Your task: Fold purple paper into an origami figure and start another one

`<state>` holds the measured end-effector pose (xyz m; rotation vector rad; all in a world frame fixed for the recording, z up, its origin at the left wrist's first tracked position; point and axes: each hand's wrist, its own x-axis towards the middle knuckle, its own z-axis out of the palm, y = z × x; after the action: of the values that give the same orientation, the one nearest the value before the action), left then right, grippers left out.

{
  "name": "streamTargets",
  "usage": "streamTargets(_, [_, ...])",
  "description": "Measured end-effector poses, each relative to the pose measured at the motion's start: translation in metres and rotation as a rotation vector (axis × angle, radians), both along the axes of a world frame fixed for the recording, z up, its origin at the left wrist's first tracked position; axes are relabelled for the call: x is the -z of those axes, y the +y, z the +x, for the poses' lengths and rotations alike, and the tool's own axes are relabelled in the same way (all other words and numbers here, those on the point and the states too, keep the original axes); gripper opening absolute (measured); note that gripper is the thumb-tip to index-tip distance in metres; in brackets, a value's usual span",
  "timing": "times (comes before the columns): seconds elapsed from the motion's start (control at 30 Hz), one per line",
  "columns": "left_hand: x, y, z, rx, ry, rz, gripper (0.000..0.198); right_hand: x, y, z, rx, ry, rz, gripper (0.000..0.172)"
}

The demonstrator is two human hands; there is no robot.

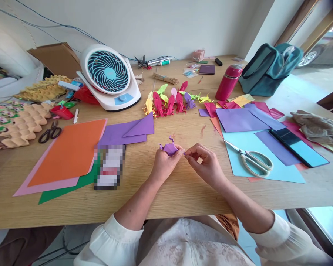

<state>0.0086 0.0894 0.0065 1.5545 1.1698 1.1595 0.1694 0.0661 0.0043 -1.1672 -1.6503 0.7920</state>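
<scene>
- Sitting just above the wooden table (166,192), near its front edge at centre, the purple paper figure (170,148) is half folded, with a thin point sticking up.
- The left hand (165,162) clamps it from below between thumb and fingers.
- The right hand (205,162) nearly touches the left hand, with thumb and forefinger pinched on a small purple tip at the figure's right side.
- White-handled scissors (252,159) lie on a light blue sheet (283,171) to the right.
- Purple sheets (127,132) and an orange sheet (69,151) lie to the left.
- A dark flat object (110,166) beside them is blurred, so its print cannot be read.
- Beyond the figure lies a heap of coloured folded figures (170,101), between a white fan (108,75) and a red flask (228,82); neither shows readable lettering.
</scene>
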Motion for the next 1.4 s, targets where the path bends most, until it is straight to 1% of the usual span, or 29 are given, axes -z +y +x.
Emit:
streamTargets(0.2, [0.002, 0.002, -0.003, 0.055, -0.085, -0.09, 0.021, 0.001, -0.001, 0.001, -0.002, -0.052, 0.108, 0.01])
streamTargets(0.33, [0.004, 0.002, -0.003, 0.056, -0.106, -0.111, 0.025, 0.004, -0.001, 0.001, 0.001, -0.097, 0.177, 0.01])
streamTargets(0.47, [0.006, 0.002, -0.002, 0.061, -0.159, -0.163, 0.023, 0.007, 0.0, 0.0, 0.065, -0.079, 0.217, 0.012])
streamTargets(0.57, [0.005, 0.001, -0.002, 0.062, -0.166, -0.157, 0.021, 0.007, 0.0, 0.0, 0.095, -0.086, 0.162, 0.018])
streamTargets(0.63, [0.003, 0.0, -0.002, 0.058, -0.143, -0.125, 0.021, 0.006, 0.0, -0.001, 0.085, -0.075, 0.117, 0.017])
streamTargets(0.8, [-0.003, -0.002, -0.002, 0.06, 0.009, -0.037, 0.018, 0.005, 0.0, -0.002, 0.059, -0.01, 0.015, 0.015])
streamTargets(0.9, [-0.002, -0.001, -0.003, 0.049, 0.082, 0.035, 0.016, 0.008, 0.002, -0.001, 0.048, 0.059, -0.083, 0.018])
streamTargets(0.97, [0.0, 0.0, -0.004, 0.066, 0.081, 0.058, 0.016, 0.011, 0.004, -0.001, 0.039, 0.128, -0.166, 0.023])
streamTargets(1.03, [0.002, 0.001, -0.005, 0.091, 0.039, 0.038, 0.018, 0.014, 0.006, -0.001, 0.028, 0.199, -0.223, 0.029])
streamTargets(1.13, [0.001, 0.002, -0.005, 0.095, -0.026, -0.036, 0.02, 0.015, 0.008, -0.001, 0.001, 0.285, -0.251, 0.034])
streamTargets(1.23, [-0.002, 0.001, -0.005, 0.112, -0.04, -0.078, 0.019, 0.013, 0.008, -0.001, -0.017, 0.347, -0.281, 0.036])
streamTargets(1.3, [-0.005, 0.0, -0.005, 0.124, -0.024, -0.052, 0.017, 0.012, 0.008, -0.001, -0.018, 0.378, -0.303, 0.036])
streamTargets(1.4, [-0.005, -0.001, -0.003, 0.091, 0.038, 0.077, 0.013, 0.012, 0.009, -0.001, -0.023, 0.401, -0.314, 0.034])
